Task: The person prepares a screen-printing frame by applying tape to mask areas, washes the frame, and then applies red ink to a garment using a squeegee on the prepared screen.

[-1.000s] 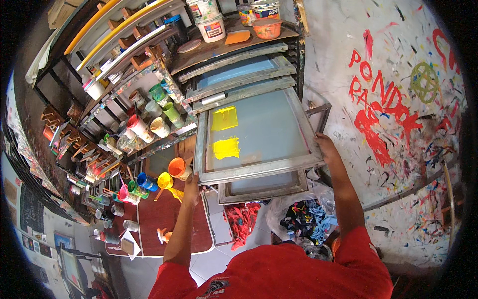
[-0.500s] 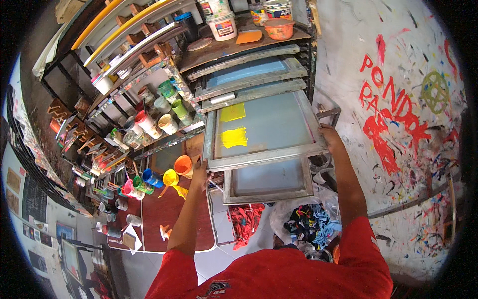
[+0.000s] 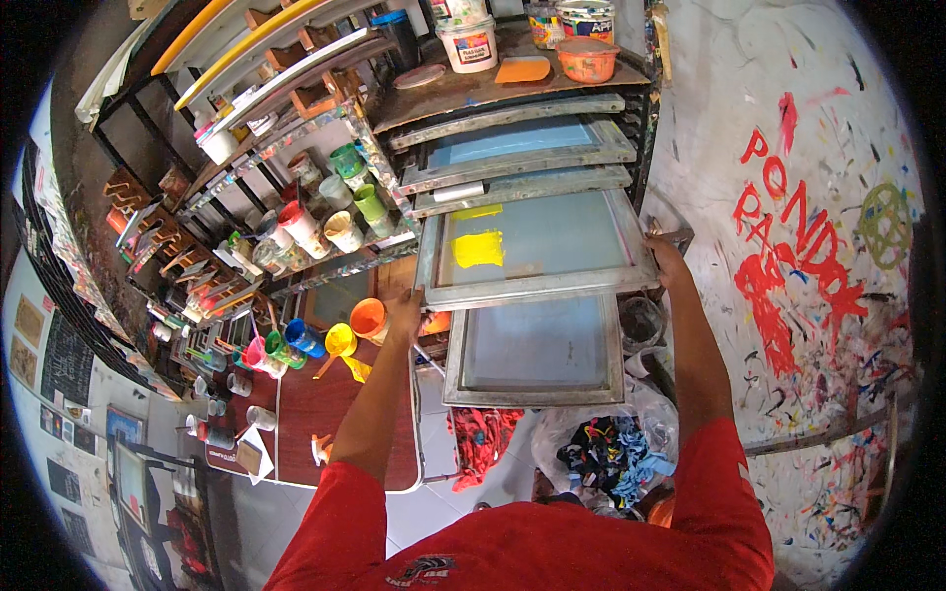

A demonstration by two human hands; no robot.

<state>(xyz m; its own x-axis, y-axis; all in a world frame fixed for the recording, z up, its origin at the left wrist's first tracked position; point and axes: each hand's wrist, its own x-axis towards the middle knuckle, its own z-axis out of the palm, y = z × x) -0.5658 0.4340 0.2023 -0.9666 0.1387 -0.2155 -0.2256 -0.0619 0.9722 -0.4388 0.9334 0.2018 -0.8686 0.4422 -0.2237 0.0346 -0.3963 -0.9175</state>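
Note:
A silkscreen frame (image 3: 552, 246) with yellow ink patches (image 3: 477, 249) is held level in front of me, partly inside a rack (image 3: 642, 158). My left hand (image 3: 405, 313) grips its left edge near the front corner, and my right hand (image 3: 662, 258) grips the right edge. Beneath it a second screen (image 3: 534, 345) with a pale blue mesh juts out toward me. Several more screens (image 3: 512, 143) lie in the slots above.
Shelves (image 3: 276, 177) of paint cups and squeegees line the left, over a dark red folding table (image 3: 315, 424) with colored cups. Buckets (image 3: 466, 44) stand on the rack top. A bag of rags (image 3: 601, 443) and red cloth (image 3: 483, 443) lie below. A paint-smeared wall (image 3: 798, 295) is at right.
Both hands have moved forward with the inked screen toward the rack, its far part sliding under the screen above. More of the screen beneath shows. The view has shifted slightly.

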